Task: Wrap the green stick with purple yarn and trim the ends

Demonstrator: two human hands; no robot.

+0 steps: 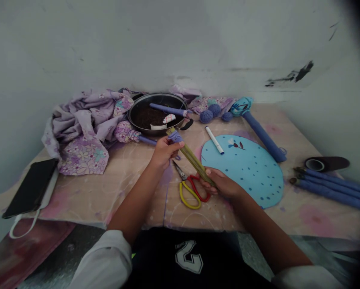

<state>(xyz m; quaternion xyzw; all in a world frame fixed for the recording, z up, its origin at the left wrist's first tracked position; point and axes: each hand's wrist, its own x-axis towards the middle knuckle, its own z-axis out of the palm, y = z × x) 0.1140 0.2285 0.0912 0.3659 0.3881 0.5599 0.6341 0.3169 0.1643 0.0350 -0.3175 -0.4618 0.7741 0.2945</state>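
My left hand [164,152] is closed around the upper end of a greenish-yellow stick [193,160], where a blue-purple strip [175,137] is wound about it. My right hand [220,182] grips the stick's lower end. The stick slants over the table, its upper end toward the pan. Just below it lie scissors [194,193], one handle yellow and one red, their blades partly spread. To the right is a round light-blue dotted cloth [246,172], with a white marker [214,140] resting across its upper edge.
A black pan [132,116] of dark crumbly material stands at the back. Around it lie crumpled floral fabric [83,140], a cloth-headed stick [127,132], balls of blue yarn [206,116] and another blue-wrapped stick [264,136]. A phone [32,186] lies left; several blue-wrapped sticks [333,188] lie right.
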